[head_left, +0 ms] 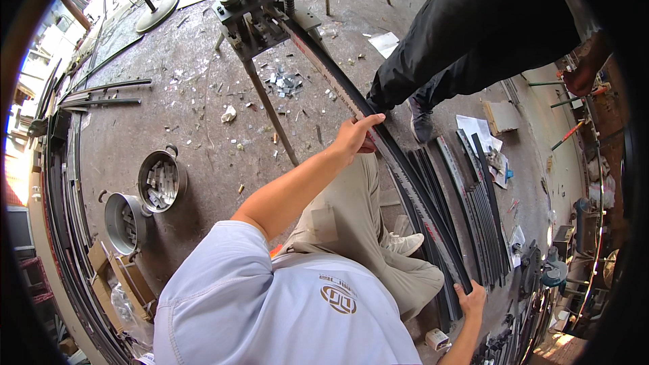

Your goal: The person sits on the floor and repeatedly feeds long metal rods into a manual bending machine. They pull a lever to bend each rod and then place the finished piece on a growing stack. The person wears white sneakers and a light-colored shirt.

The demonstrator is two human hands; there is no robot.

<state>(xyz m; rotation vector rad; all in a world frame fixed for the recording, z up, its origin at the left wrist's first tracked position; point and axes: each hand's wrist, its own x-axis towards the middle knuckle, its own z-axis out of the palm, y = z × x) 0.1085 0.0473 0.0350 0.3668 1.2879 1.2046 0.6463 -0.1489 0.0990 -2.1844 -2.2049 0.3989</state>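
A long dark metal profile (341, 84), with a pale printed strip along it, slants across the view. Its far end sits in a dark metal press (265, 3) on legs. Partway along, my left hand (355, 135) grips the profile, thumb over the top and fingers underneath. Close to the near end, my right hand (471, 299) holds it with the thumb on top; its other fingers are partly hidden. More dark profiles (481, 220) lie on the floor to the right, beside my bent leg.
Two metal pots (162, 180) with small metal pieces stand at the left. A co-worker's dark-trousered leg (433, 34) is close to the profile's right side. Metal scraps (284, 84) litter the floor below the press. Long bars (64, 230) line the left edge, near a cardboard box (125, 277).
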